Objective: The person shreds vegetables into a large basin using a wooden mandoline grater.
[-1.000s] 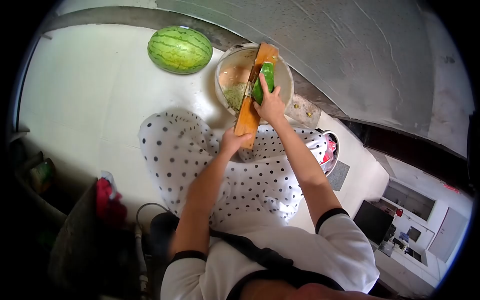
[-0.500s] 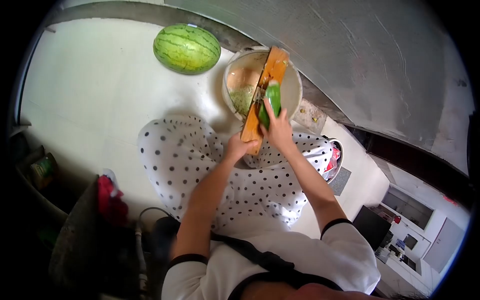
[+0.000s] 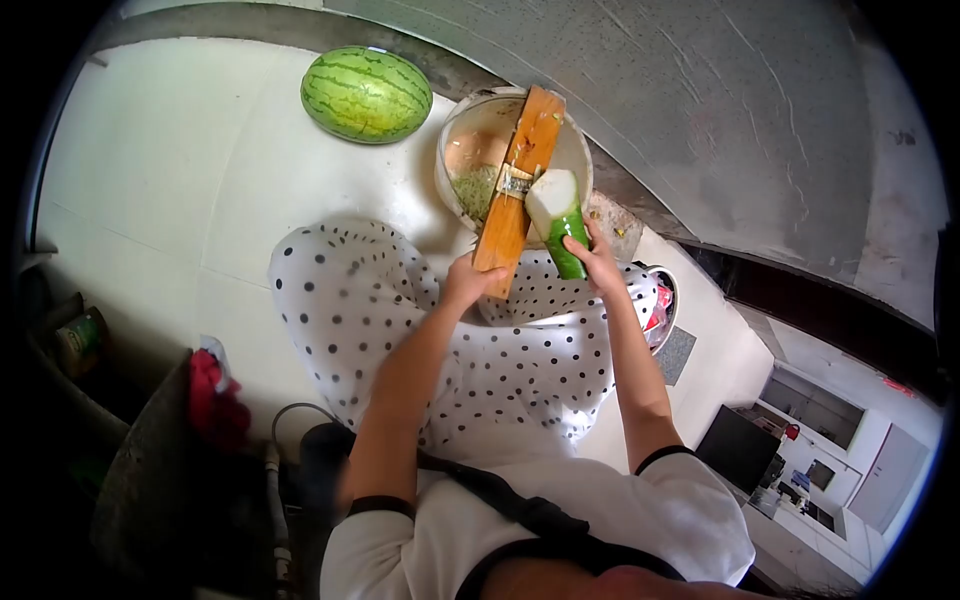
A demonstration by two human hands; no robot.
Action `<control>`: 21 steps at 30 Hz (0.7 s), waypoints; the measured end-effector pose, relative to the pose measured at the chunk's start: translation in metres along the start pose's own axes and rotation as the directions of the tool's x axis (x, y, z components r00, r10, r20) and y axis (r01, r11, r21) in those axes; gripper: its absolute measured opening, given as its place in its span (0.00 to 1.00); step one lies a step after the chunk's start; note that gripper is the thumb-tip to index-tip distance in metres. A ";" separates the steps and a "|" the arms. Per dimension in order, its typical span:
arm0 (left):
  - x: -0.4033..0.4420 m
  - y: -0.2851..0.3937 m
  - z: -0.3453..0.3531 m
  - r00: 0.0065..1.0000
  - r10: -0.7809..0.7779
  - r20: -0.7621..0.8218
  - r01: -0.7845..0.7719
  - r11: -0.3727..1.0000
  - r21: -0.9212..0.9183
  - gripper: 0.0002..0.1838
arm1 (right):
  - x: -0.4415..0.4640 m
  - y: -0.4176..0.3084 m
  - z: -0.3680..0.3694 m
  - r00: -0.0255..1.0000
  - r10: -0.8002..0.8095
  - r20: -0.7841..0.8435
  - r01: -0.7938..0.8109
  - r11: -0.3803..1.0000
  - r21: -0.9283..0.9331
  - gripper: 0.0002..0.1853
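Observation:
My left hand (image 3: 468, 281) is closed around the lower end of a wooden grater (image 3: 507, 232), which lies tilted across a pale bucket (image 3: 444, 178). A metal blade (image 3: 515, 183) is set in the middle of the board. My right hand (image 3: 599, 264) grips a green-skinned vegetable (image 3: 567, 226) by its lower end; a broad white cut face shows at the top. The vegetable is at the right of the grater near the blade; whether they touch I cannot tell. Pale green shreds (image 3: 471, 188) lie inside the bucket.
A watermelon (image 3: 366, 95) sits on the floor left of the bucket. Beside my right knee stands a small bin (image 3: 671, 310) with red wrappers. A grey wall (image 3: 690, 120) rises behind the bucket. Red cloth (image 3: 215, 405) hangs at lower left.
My right hand has moved off the board to the right and turned the vegetable, so its white cut face now shows. The blade is uncovered. My left hand still holds the grater.

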State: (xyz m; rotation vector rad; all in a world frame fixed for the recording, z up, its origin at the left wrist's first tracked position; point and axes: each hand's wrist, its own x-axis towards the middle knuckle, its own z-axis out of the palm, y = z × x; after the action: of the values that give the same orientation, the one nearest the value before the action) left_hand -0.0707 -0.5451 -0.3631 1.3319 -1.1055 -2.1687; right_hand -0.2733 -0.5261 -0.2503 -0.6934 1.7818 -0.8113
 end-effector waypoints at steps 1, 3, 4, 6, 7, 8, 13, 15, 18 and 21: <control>0.003 -0.005 0.000 1.000 0.008 -0.006 -0.008 1.000 0.003 0.20 | -0.001 0.006 -0.003 0.998 0.066 -0.019 -0.059 0.967 0.249 0.35; 0.003 -0.005 0.001 1.000 0.017 -0.011 -0.017 1.000 0.006 0.20 | -0.002 0.008 -0.009 0.993 0.120 -0.003 -0.112 0.938 0.328 0.35; 0.002 0.000 0.000 1.000 -0.008 -0.010 0.009 1.000 0.024 0.20 | -0.002 0.005 -0.010 0.980 0.178 0.085 -0.198 0.863 0.465 0.36; 0.001 0.001 0.000 0.999 -0.033 -0.009 0.034 0.998 0.044 0.20 | -0.003 0.004 -0.012 0.958 0.221 0.182 -0.286 0.761 0.582 0.37; 0.002 -0.001 0.000 0.999 -0.033 -0.007 0.033 0.999 0.033 0.20 | -0.003 0.007 -0.013 0.955 0.232 0.183 -0.296 0.758 0.581 0.38; 0.003 -0.002 0.000 0.999 -0.032 -0.004 0.032 0.999 0.022 0.20 | -0.002 0.010 -0.014 0.952 0.243 0.184 -0.305 0.756 0.580 0.40; 0.003 -0.001 -0.001 0.999 -0.038 0.004 0.038 0.999 0.039 0.20 | -0.006 0.010 -0.002 0.997 -0.066 -0.039 0.058 0.982 -0.183 0.46; 0.005 -0.007 0.000 1.000 -0.019 0.001 0.019 1.000 0.011 0.20 | -0.017 0.002 0.012 0.959 -0.284 -0.010 0.248 0.855 -0.455 0.48; 0.005 -0.009 0.001 1.000 -0.006 0.020 0.009 0.991 -0.133 0.20 | -0.027 -0.003 0.034 0.918 -0.395 -0.032 0.271 0.685 -0.676 0.50; 0.006 -0.011 0.002 1.000 0.012 0.003 -0.012 0.995 -0.102 0.20 | -0.029 -0.013 0.038 0.945 -0.299 -0.132 0.117 0.686 -0.718 0.46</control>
State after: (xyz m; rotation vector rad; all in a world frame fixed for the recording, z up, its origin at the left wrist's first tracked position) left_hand -0.0743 -0.5411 -0.3746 1.2740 -0.9872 -2.1885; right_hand -0.2271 -0.5194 -0.2331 -1.3742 2.2848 -0.3278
